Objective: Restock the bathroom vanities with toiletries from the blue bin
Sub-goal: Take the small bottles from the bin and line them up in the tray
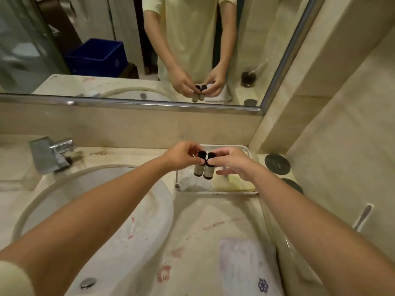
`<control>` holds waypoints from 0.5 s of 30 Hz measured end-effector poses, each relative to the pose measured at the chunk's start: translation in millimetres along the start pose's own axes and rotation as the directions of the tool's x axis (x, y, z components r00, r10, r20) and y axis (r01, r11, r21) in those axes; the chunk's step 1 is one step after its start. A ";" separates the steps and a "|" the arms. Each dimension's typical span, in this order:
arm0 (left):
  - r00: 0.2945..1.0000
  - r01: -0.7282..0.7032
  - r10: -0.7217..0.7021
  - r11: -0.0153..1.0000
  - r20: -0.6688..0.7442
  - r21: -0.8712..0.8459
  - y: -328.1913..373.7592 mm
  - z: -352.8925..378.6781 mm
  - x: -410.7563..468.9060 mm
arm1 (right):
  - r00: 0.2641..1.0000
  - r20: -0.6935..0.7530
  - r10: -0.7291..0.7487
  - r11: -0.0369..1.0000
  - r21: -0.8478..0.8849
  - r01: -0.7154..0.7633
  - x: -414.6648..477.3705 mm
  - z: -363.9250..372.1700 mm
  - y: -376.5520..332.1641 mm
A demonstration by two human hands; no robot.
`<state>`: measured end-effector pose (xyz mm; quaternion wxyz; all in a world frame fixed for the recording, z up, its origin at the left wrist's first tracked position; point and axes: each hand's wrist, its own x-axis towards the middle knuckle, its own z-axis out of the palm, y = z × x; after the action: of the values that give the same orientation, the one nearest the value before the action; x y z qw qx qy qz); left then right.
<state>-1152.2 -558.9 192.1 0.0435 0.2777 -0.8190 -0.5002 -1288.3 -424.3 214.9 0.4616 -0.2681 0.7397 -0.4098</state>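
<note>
Two small toiletry bottles with dark caps and pale labels hang side by side over a clear tray (192, 186) on the vanity. My left hand (181, 155) pinches the cap of the left bottle (198, 168). My right hand (232, 162) pinches the cap of the right bottle (209, 171). The bottles touch each other just above the tray. A yellowish folded item (235, 182) lies in the tray's right part. The blue bin (98, 57) shows only as a reflection in the mirror, behind me.
A white sink basin (119, 210) with a chrome tap (51, 153) fills the left. Two dark round coasters (277, 163) lie by the right wall. A patterned cloth (243, 268) lies on the counter near me. The mirror's metal frame (149, 103) runs above the backsplash.
</note>
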 end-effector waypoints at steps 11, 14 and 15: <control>0.999 -0.001 0.013 0.935 -0.030 0.355 -13.3 -8.4 75.0 | 1.000 0.017 -0.013 0.992 -0.122 0.015 87.8 -19.4 1.5; 0.999 -0.002 0.019 0.909 -0.037 0.416 -20.0 -6.9 86.9 | 0.999 -0.022 -0.047 0.983 -0.177 0.042 105.3 -19.7 7.4; 0.999 0.004 0.015 0.907 -0.042 0.421 -23.5 -5.9 90.0 | 0.997 -0.031 -0.067 0.977 -0.207 0.059 110.3 -19.1 10.0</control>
<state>-1216.3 -616.6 156.5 0.0020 0.2893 -0.9071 -0.3057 -1353.2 -497.8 159.7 0.4042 -0.3298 0.7778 -0.3506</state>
